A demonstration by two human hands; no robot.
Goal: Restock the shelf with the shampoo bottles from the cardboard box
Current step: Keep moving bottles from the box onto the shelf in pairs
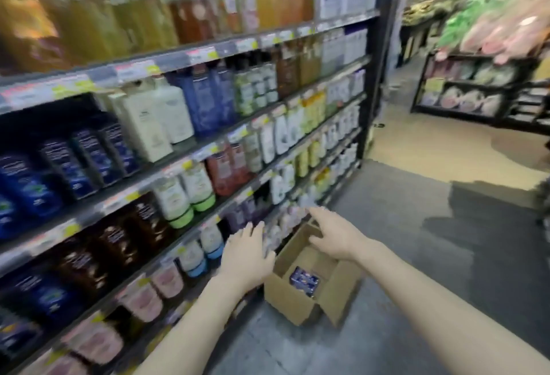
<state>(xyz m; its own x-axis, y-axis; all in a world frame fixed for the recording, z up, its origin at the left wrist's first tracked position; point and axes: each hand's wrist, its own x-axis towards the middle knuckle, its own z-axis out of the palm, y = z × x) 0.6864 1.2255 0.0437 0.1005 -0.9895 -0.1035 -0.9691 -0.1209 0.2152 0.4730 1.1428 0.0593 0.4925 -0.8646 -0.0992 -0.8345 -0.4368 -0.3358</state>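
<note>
An open cardboard box (291, 300) stands on the grey floor at the foot of the shelf unit (166, 60). Dark blue shampoo bottles (304, 281) lie at the bottom of the box. My left hand (245, 255) hovers over the box's left edge, fingers spread, holding nothing. My right hand (334, 233) reaches over the far side of the box, fingers apart and empty. The shelves hold rows of bottles in blue, white, brown, pink and amber. The whole view is blurred by motion.
The grey floor (401, 255) of the aisle stretches to the right of the box. A low black display rack (464, 92) with round packages stands at the far right. Price tags run along the shelf edges.
</note>
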